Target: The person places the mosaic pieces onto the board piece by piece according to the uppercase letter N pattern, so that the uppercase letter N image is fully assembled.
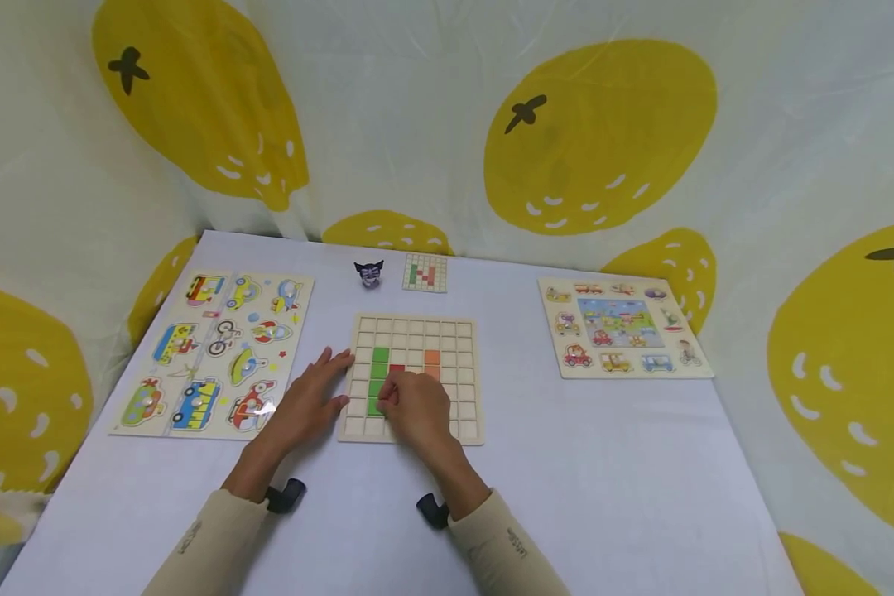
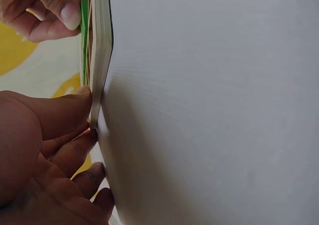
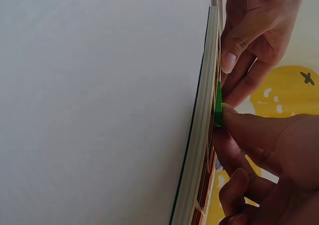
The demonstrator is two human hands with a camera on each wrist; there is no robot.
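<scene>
A square wooden grid board (image 1: 464, 412) lies flat in front of me. Green square tiles (image 1: 379, 371) run down one column, with a red tile (image 1: 396, 368) and orange tiles (image 1: 432, 358) to their right, partly hidden by my right hand (image 1: 420, 410). That hand's thumb and curled fingers pinch the lowest green tile (image 3: 218, 105) at the column's bottom. Along the board's left edge, my left hand (image 1: 309, 401) rests with fingers extended, its thumb and fingertips touching the rim.
A small pattern card (image 1: 435, 285) with a similar coloured grid lies behind the board, beside a small dark figurine (image 1: 369, 274). Left is a vehicle puzzle board (image 1: 201, 331); a picture puzzle (image 1: 618, 323) lies right. Fruit-printed cloth (image 1: 387, 124) hangs behind the white table (image 1: 603, 480).
</scene>
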